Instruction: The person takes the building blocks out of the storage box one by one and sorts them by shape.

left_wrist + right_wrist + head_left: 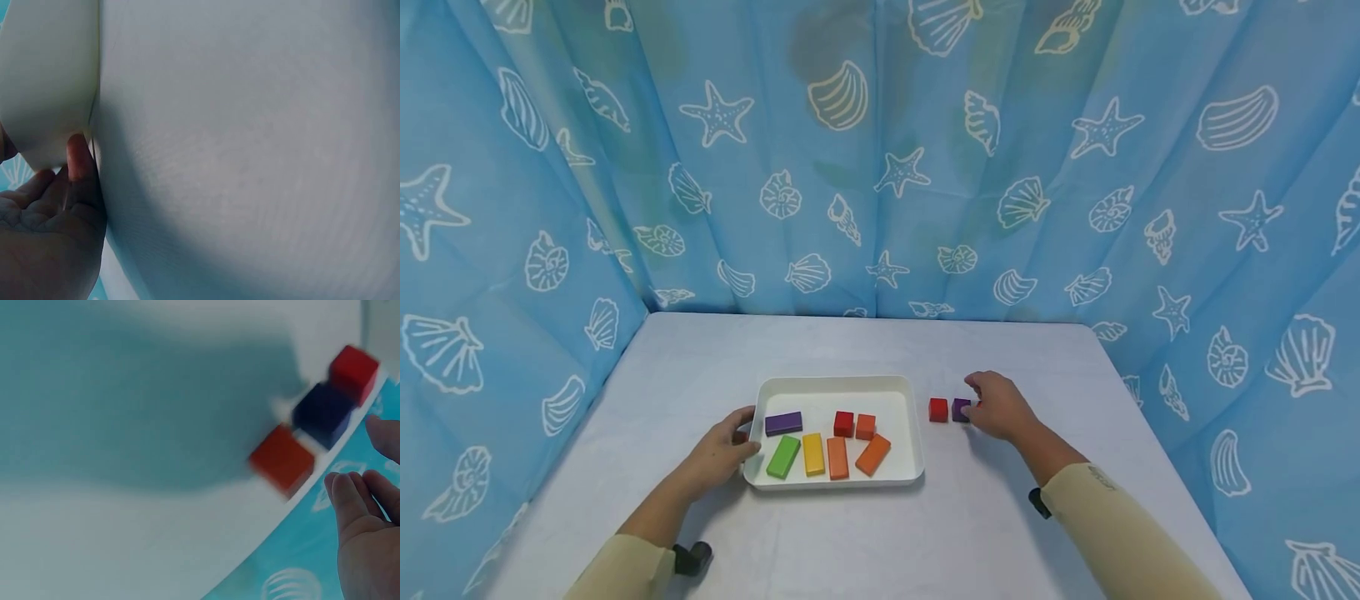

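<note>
A white tray (pixel 835 390) stands on the table, and my left hand (pixel 718 450) holds its left edge. In the left wrist view the fingers (pixel 79 165) touch the tray's outer wall (pixel 50 69). Right of the tray sit a red cube (pixel 938 410), a dark purple cube (pixel 961 410) and an orange cube (pixel 282 460). My right hand (pixel 1002 408) hovers beside these cubes, thumb and fingers apart, with nothing held. In the head view it mostly hides the orange cube. In the right wrist view the three cubes lie in a close row.
Inside the tray lie a purple block (pixel 783 423), a green block (pixel 783 457), a yellow block (pixel 813 454), two orange blocks (pixel 838 458), a red cube (pixel 843 424) and an orange cube (pixel 865 427). A blue shell-patterned curtain (pixel 880 233) surrounds the white-covered table (pixel 1015 354).
</note>
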Tool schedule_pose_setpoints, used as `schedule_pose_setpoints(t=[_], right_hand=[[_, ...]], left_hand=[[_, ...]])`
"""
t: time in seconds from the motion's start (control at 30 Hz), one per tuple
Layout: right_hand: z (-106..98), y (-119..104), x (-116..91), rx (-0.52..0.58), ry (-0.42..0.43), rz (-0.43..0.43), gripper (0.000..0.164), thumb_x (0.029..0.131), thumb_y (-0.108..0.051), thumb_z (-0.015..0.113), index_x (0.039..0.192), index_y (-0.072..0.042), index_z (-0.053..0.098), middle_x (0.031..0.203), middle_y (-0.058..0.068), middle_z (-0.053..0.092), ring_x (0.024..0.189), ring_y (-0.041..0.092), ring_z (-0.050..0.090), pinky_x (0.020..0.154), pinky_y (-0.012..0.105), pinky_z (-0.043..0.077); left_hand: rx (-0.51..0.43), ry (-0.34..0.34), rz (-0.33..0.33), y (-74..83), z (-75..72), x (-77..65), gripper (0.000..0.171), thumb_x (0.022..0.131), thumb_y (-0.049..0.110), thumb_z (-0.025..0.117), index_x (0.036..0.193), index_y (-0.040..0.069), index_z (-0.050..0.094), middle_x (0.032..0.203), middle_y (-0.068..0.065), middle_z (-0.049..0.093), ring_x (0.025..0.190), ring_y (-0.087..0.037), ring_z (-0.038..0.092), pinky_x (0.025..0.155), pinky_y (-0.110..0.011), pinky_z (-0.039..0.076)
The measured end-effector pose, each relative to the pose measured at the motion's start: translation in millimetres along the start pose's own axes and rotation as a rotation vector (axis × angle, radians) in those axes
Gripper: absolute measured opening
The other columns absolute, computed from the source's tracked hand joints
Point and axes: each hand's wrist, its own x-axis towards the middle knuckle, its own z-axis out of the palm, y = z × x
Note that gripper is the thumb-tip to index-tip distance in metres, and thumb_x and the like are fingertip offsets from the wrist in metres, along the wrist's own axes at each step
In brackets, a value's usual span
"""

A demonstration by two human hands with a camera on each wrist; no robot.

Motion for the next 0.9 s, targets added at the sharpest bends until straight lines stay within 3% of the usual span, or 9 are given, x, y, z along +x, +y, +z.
schedule_pose_setpoints(t=[0.2,0.37,0.63,0.73,0.9], right_hand=[[14,-42,8,-0.004,-0.019,-0.029,0.059,0.090,-0.012,0.084,0.144,-0.002,0.063,0.134,0.018,0.065,0.120,0.034,0.064,0.098,0.049,0.060],[26,-73,11,0.001,-0.064,-0.061,0.054,0.094,-0.014,0.081,0.144,-0.004,0.064,0.131,0.014,0.066,0.114,0.029,0.064,0.099,0.046,0.060],[46,-112,14,-0.011,-0.116,-0.166,0.054,0.096,-0.016,0.080,0.146,-0.006,0.063,0.134,0.013,0.066,0.117,0.027,0.063,0.103,0.045,0.057],[52,-125,12,0.002,-0.150,-0.168,0.057,0.094,-0.016,0.083,0.147,-0.010,0.063,0.136,0.011,0.065,0.121,0.027,0.062,0.103,0.046,0.057],[64,-139,10,0.012,-0.199,-0.153,0.064,0.087,-0.017,0.090,0.145,-0.015,0.064,0.134,0.007,0.065,0.119,0.024,0.062,0.090,0.039,0.063]], left_hand=[[0.000,-0.002,0.004,0.0,-0.1,0.0,0.072,0.104,0.013,0.065,0.166,0.002,0.030,0.165,-0.029,0.036,0.145,-0.049,0.044,0.116,-0.064,0.040],[-0.009,-0.002,0.005,0.0,-0.4,0.4,0.072,0.104,0.013,0.065,0.166,0.002,0.030,0.164,-0.028,0.038,0.145,-0.048,0.044,0.116,-0.064,0.039],[-0.010,-0.001,0.003,0.4,-1.8,-1.1,0.071,0.104,0.013,0.065,0.166,0.003,0.031,0.163,-0.029,0.040,0.145,-0.049,0.044,0.116,-0.065,0.039],[-0.008,-0.001,0.010,-0.1,-2.0,-1.3,0.071,0.104,0.013,0.065,0.166,0.002,0.032,0.163,-0.029,0.040,0.145,-0.049,0.044,0.116,-0.065,0.039],[-0.013,-0.005,0.029,-0.2,-1.7,-1.7,0.071,0.104,0.013,0.065,0.165,0.002,0.032,0.167,-0.028,0.035,0.145,-0.049,0.044,0.117,-0.065,0.038]])
